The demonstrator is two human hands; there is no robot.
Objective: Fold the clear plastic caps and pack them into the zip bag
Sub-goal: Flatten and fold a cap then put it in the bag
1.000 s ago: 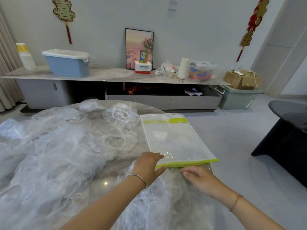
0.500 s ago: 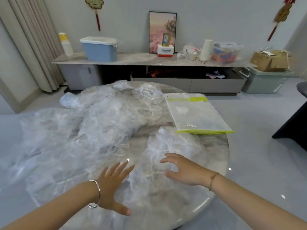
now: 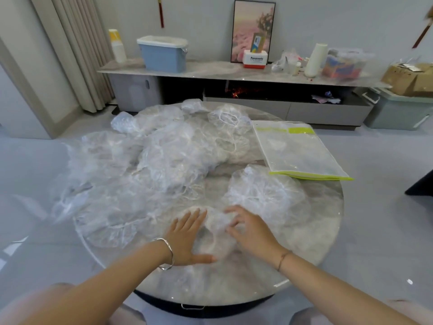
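Since the earlier frame, both hands have closed inward from a spread hover and are now in contact with a single near cap (image 3: 216,227). The zip bag (image 3: 296,150) has not shifted.

**Position of parts (reference: zip bag)**
- The near cap lies on the person's side of the zip bag and to its left, well apart from it.
- A second loose cap (image 3: 264,191) sits between the near cap and the zip bag, just beside the bag's near green edge.
- The main heap of caps (image 3: 164,158) lies to the left of the zip bag, on the same round table (image 3: 328,231).

**Grip state**
- Left hand (image 3: 187,235): fingers straight and together, palm down, pressing the left side of the near cap flat.
- Right hand (image 3: 251,231): fingers curled onto the bunched plastic at the cap's right side. The thumb is hidden, so a full pinch cannot be confirmed.

**Governing relation**
The near cap is crumpled and shows no clear long axis yet. The zip bag's long axis runs away from the person. The bag lies forward and to the right of the grip, so the right hand is the nearer one for the transfer. The fold is judged to be only beginning, and no cap is visibly packed.
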